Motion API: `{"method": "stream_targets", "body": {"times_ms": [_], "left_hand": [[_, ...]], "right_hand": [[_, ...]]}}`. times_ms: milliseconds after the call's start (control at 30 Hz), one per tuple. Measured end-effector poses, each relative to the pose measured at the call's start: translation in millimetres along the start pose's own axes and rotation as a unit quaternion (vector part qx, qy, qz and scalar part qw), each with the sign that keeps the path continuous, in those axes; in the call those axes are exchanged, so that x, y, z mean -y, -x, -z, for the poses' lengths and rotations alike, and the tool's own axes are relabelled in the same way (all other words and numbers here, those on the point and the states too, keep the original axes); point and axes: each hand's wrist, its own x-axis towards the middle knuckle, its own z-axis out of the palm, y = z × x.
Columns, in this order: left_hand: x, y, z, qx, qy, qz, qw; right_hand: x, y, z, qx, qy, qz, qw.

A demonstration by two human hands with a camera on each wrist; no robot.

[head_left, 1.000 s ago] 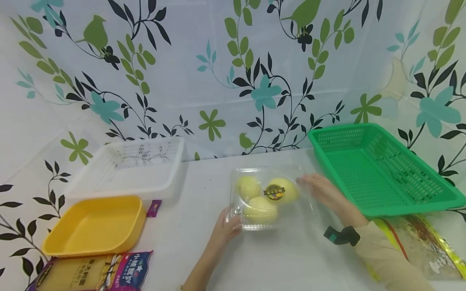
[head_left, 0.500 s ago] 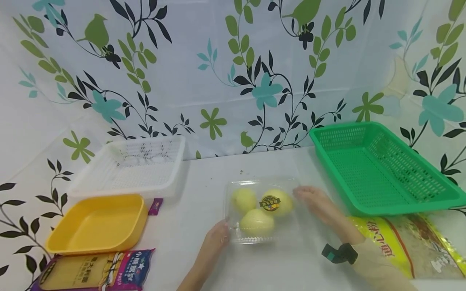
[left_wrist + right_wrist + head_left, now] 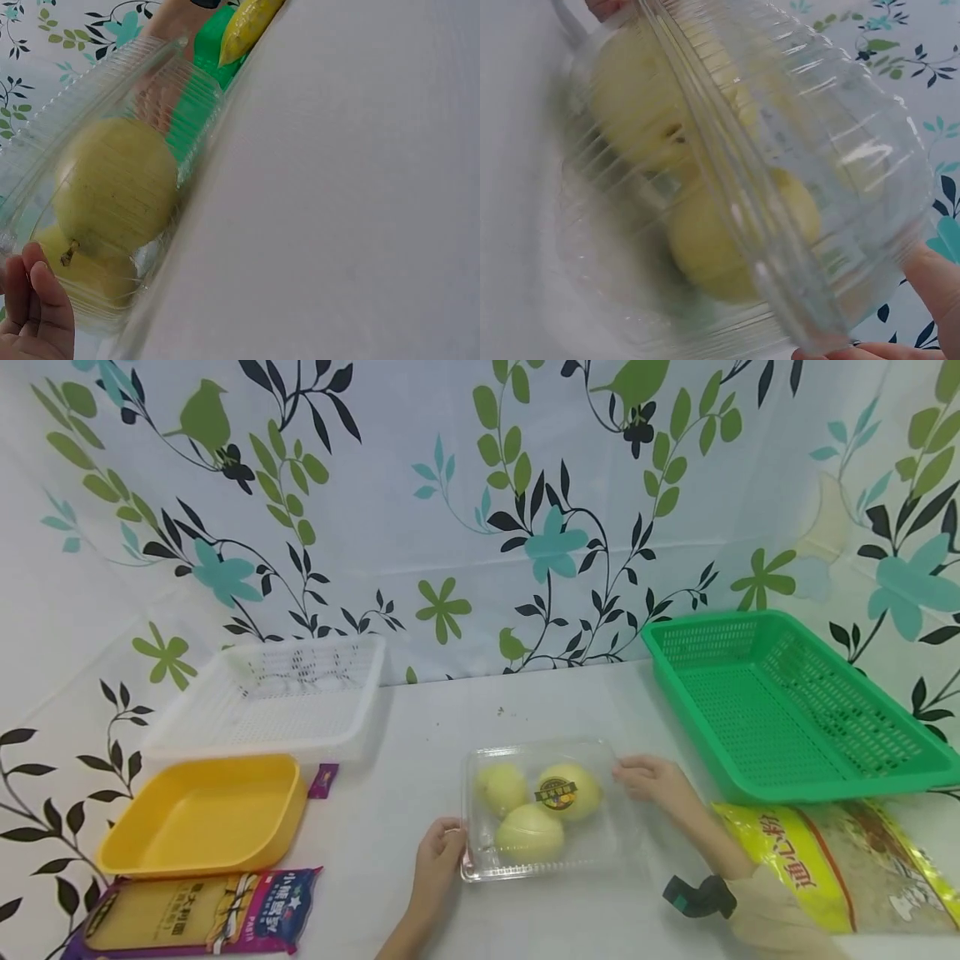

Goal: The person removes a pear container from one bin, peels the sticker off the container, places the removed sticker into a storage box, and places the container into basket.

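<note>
A clear plastic clamshell box (image 3: 487,864) with a dark round label (image 3: 556,793) on its lid is at the middle of the white table. Inside are three pale yellow pears (image 3: 529,833); a brown stem shows on one in the left wrist view. My left hand (image 3: 438,860) pinches the near left edge of the box, its fingertips (image 3: 46,285) right at the rim. On the far right side, my right hand (image 3: 660,787) grips the rim, with thumb and fingers on either side of it in the right wrist view.
At left are a white basket (image 3: 360,727), a yellow tray (image 3: 202,810), a small purple packet (image 3: 323,781) and a pasta bag (image 3: 187,914). A green basket (image 3: 738,768) stands at right, over the edge of a yellow-and-clear food bag (image 3: 817,868). Patterned cloth (image 3: 450,527) hangs behind.
The box has come toward me and slightly left, with both hands at its sides. It looked tilted and blurred earlier and now appears flatter. Baskets and bags have stayed put.
</note>
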Motion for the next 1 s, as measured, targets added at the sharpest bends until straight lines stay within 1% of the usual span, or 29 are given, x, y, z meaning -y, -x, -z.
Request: {"method": "stream_targets", "body": {"times_ms": [100, 133, 200, 233, 267, 333, 367, 400, 433, 467, 500, 600, 700, 767, 833, 933, 1000], "left_hand": [[2.7, -0.8, 0.2, 0.005, -0.016, 0.007, 0.9998], [3.2, -1.0, 0.2, 0.005, -0.021, 0.008, 0.9997], [2.2, -0.8, 0.2, 0.008, -0.018, 0.015, 0.9997], [-0.2, 0.2, 0.3, 0.012, -0.015, 0.014, 0.9997], [-2.9, 1.3, 0.0, 0.014, -0.011, 0.012, 0.9998], [-8.9, 3.9, -1.4, 0.016, -0.007, 0.013, 0.9998], [-11.8, 5.1, -2.3, 0.017, -0.006, 0.01, 0.9998], [-14.3, 6.4, -3.4, 0.017, -0.008, 0.004, 0.9998], [-16.4, 7.5, -4.3, 0.016, -0.012, -0.002, 0.9998], [-17.2, 8.0, -5.1, 0.015, -0.013, -0.006, 0.9998], [-18.0, 8.6, -5.6, 0.014, -0.016, -0.009, 0.9997], [-19.1, 9.2, -6.2, 0.013, -0.02, -0.022, 0.9995], [-18.3, 8.3, -5.8, 0.009, -0.021, -0.023, 0.9995], [-17.0, 7.6, -5.3, 0.007, -0.016, -0.025, 0.9995], [-11.5, 5.1, -4.2, 0.005, -0.01, -0.018, 0.9998], [-1.1, 1.7, -2.6, 0.001, -0.002, -0.006, 1.0], [6.3, -0.5, -1.8, -0.003, 0.003, 0.003, 1.0]], "right_hand": [[-1, 0, 2, 0.012, 0.021, 0.01, 1.0], [0, 1, 3, 0.011, 0.038, 0.022, 0.999], [6, 3, 5, -0.014, 0.082, 0.058, 0.995], [10, 4, 5, -0.038, 0.105, 0.081, 0.99], [14, 5, 5, -0.072, 0.124, 0.104, 0.984], [23, 8, 4, -0.141, 0.157, 0.163, 0.964], [28, 10, 2, -0.17, 0.16, 0.184, 0.955], [33, 11, 1, -0.19, 0.161, 0.202, 0.947], [39, 12, -1, -0.198, 0.155, 0.219, 0.943], [44, 13, -3, -0.201, 0.15, 0.231, 0.94], [51, 15, -5, -0.194, 0.149, 0.245, 0.938], [65, 18, -16, -0.17, 0.132, 0.262, 0.941], [73, 19, -31, -0.14, 0.11, 0.27, 0.946], [76, 18, -41, -0.123, 0.096, 0.263, 0.952], [76, 16, -51, -0.099, 0.09, 0.247, 0.96], [73, 15, -64, -0.047, 0.086, 0.223, 0.97], [71, 15, -71, -0.008, 0.089, 0.207, 0.974]]}}
